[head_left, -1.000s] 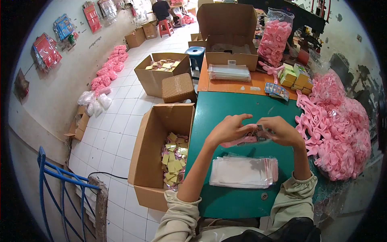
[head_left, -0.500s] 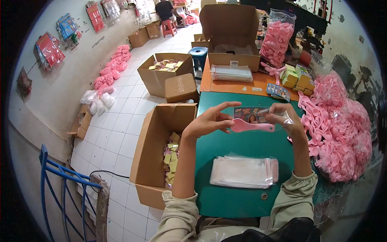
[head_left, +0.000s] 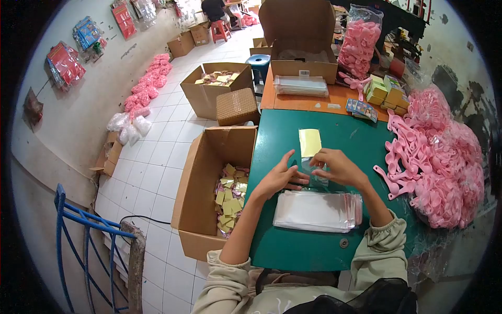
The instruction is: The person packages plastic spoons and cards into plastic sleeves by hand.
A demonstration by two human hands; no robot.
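Observation:
A clear plastic packet with a yellow card (head_left: 310, 142) in its far end lies on the green table (head_left: 277, 123). My left hand (head_left: 283, 177) is beside the packet's near part, fingers spread and holding nothing. Over the packet's near right side is my right hand (head_left: 334, 166), its fingers curled down at the plastic; whether they pinch it is hard to tell. Just in front of both hands rests a stack of clear plastic bags (head_left: 316, 211). Any spoon inside the packet is hidden.
Left of the table stands an open box (head_left: 196, 188) of yellow-carded packets. Pink spoons (head_left: 408, 152) and bulging bags of them (head_left: 449, 167) cover the right side. Small boxes (head_left: 384, 94) and printed cards (head_left: 361, 110) sit at the back right. A person (head_left: 213, 10) sits far off.
The card and pink spoon held up between my hands are now down on the table as a packet, yellow side up. Both hands have lowered and come closer together; my left hand has let go.

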